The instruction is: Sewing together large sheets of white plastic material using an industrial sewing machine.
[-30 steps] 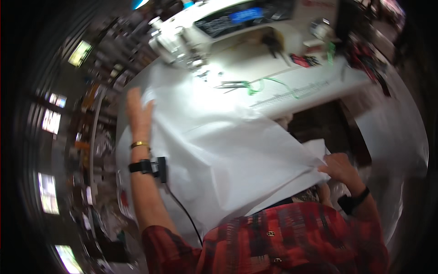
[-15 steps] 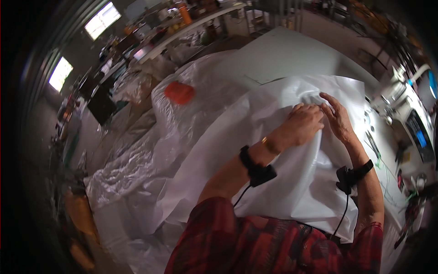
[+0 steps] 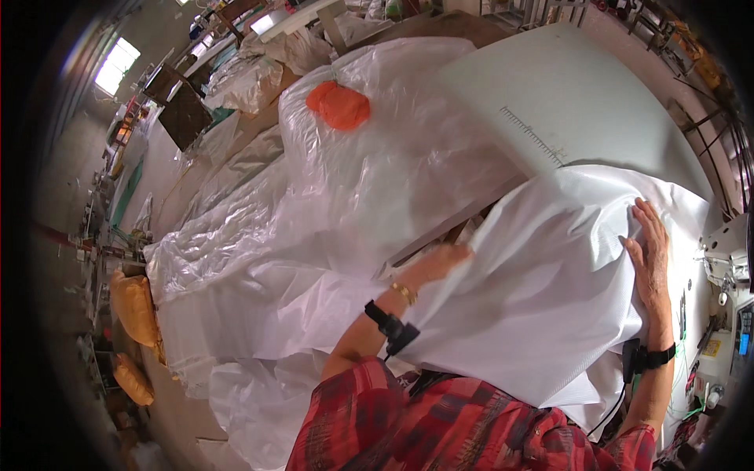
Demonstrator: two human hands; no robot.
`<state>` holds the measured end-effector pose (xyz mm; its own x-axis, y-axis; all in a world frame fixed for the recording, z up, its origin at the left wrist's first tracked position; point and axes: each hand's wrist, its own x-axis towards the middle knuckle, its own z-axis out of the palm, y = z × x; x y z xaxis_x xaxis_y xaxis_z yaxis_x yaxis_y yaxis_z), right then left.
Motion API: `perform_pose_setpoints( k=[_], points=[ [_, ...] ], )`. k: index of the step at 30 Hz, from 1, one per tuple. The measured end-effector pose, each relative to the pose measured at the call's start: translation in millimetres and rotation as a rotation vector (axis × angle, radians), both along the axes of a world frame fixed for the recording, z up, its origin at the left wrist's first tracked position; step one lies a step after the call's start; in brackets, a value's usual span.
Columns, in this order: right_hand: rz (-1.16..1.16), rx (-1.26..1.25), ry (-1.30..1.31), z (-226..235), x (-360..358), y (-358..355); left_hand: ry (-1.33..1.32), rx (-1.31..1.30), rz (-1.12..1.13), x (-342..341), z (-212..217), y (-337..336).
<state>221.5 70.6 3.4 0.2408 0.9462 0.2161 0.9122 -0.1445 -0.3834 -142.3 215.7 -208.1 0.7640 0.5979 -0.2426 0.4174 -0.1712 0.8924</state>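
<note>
A large white sheet of woven-looking plastic [image 3: 542, 290] lies in loose folds over the worktop in front of me. My right hand [image 3: 650, 247] rests on its right part, fingers stretched out and slightly apart. By the sheet's left edge is my left hand [image 3: 444, 263], smeared by motion, so its fingers and any hold on the edge do not show clearly. A dark gap [image 3: 455, 231] shows just beyond that hand, between the sheet and the plastic to the left.
Clear plastic-covered white material [image 3: 338, 220] spreads at the left, with an orange bundle [image 3: 342, 106] on it. A pale tabletop [image 3: 581, 94] with a ruler scale lies beyond. A white sewing machine [image 3: 726, 255] stands at the right. Yellow-orange sacks [image 3: 133, 306] sit at far left.
My hands were close together on the sheet and are now wide apart, the left moved left, the right moved right. The sheet is spread flatter. The view has shifted.
</note>
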Motion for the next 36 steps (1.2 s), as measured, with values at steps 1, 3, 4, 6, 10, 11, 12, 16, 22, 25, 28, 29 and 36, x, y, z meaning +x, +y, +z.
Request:
perform_pose_setpoints(
  k=[1,3,4,6,10,11,12,16,22,25,28,29,36],
  points=[
    [0.019,0.015,0.016,0,-1,0,-0.104,-0.312,0.306,-9,-2,12],
    [0.0,0.017,-0.002,0,-1,-1,-0.254,0.137,0.508,-33,0,51],
    [0.013,0.012,0.018,-1,-1,-1,-0.096,0.338,0.72,-45,1,67],
    [-0.015,0.028,0.052,-2,-2,-1,0.093,0.801,0.907,-75,4,96],
    [-0.025,0.03,0.049,-3,-4,0,0.35,0.978,0.934,-127,-1,127],
    [-0.039,0.028,0.029,-3,-5,0,0.434,0.978,0.894,-133,-6,130],
    [-0.028,0.036,0.059,-3,-5,0,0.517,0.978,0.852,-139,-12,133],
    [-0.028,0.023,0.027,-3,-4,1,0.588,0.91,0.794,-156,-29,147],
    [-0.06,0.023,0.058,-4,-6,0,0.305,0.882,0.947,-162,-31,164],
    [-0.07,0.023,0.041,-4,-7,1,0.154,1.038,0.843,-150,-37,156],
    [-0.06,0.04,0.06,-5,-6,1,0.328,1.075,0.72,-145,-41,156],
    [-0.048,0.057,0.095,-5,-6,1,0.199,0.979,0.749,-147,-40,161],
    [-0.067,0.038,0.037,-7,-3,0,0.017,0.725,0.959,-158,-36,180]
  ],
)
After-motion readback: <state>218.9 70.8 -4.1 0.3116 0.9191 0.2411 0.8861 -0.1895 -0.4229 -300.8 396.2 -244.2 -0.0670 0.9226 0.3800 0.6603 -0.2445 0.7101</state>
